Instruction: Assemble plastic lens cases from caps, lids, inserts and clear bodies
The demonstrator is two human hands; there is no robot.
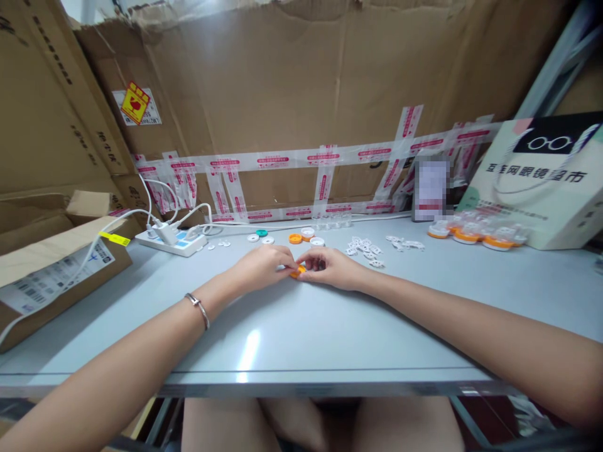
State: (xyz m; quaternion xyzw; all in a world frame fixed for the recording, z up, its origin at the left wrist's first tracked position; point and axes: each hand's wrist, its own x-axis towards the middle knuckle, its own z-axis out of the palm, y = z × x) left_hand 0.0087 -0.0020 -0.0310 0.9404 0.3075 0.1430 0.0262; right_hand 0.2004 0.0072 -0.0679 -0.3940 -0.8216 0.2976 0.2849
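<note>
Head view: the left hand [271, 265] and right hand [333, 269] grip the orange disc [294, 274] between them, white clips [360, 243] at its 2 o'clock. Step, apparently: two-handed fitting. Next move likely calls for steady, even finger pressure.

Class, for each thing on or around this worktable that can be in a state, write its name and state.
Left hand: at the orange piece, exact grip unclear
Right hand: pinching the orange piece
Orange piece: partly hidden
Power strip: plugs inserted
Bracelet: worn
Back cardboard: taped, upper edge torn
Paper bag: upright
White parts: loose, scattered
Phone-like device: upright, screen pixelated
</note>
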